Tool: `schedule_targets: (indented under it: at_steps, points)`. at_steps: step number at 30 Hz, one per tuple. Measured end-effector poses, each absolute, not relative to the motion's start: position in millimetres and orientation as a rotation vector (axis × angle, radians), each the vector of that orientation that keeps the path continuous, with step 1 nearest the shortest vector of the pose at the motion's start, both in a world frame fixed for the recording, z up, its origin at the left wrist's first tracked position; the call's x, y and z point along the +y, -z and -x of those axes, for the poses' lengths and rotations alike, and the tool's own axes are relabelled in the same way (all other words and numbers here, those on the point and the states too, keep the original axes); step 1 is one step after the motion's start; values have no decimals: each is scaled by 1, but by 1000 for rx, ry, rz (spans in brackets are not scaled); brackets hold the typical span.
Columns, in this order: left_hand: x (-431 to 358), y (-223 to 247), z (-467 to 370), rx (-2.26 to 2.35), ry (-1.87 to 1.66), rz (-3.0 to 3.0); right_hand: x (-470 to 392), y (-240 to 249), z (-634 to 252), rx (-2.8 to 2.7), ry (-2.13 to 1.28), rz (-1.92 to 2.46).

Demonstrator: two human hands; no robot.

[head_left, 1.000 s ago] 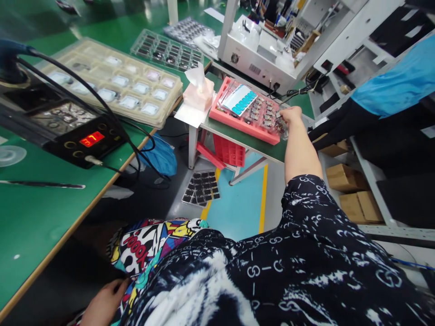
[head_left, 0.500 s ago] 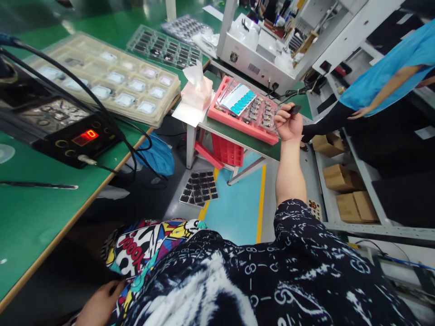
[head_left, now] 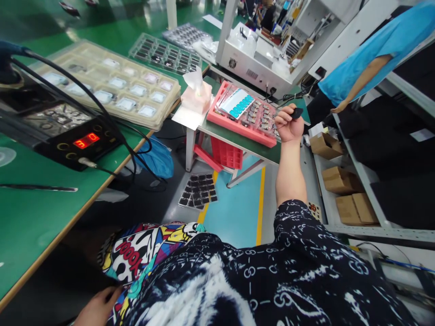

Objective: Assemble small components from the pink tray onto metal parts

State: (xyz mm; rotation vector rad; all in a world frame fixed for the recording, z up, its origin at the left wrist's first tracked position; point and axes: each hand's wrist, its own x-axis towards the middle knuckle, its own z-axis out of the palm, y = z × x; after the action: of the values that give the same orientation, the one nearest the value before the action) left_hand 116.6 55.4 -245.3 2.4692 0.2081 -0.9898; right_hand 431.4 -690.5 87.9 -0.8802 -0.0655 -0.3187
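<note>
My right hand is raised at the right end of the red foam tray, its fingers closed on a small dark flat piece. Small metallic parts in clear plastic and a white and blue sheet lie in that tray. Low at the left, my left hand rests by the colourful patterned shorts. Its fingers are curled against the cloth, and whatever they may hold is hidden.
A soldering station with cables and tweezers are on the left green bench, beside stacked plastic trays. A tissue box stands near the red tray. A person in blue is at the right.
The person in blue has shifted left in the view. The station's red display reads differently. My right hand still holds the dark piece, now turned slightly.
</note>
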Motion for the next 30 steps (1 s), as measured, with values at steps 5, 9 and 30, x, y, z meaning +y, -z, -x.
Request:
schedule_targets:
  at_steps: [5,9,30]
  points:
    - [48,237,-132,242,997,-2385,-639,-105,-415,-113,232,809]
    - [-5,170,-168,-93,753,-2592,-538,-86,-393,-125,14,766]
    - [-94,0,-212,24,-168,-1553,-262,-9,-291,-151,-493,1221]
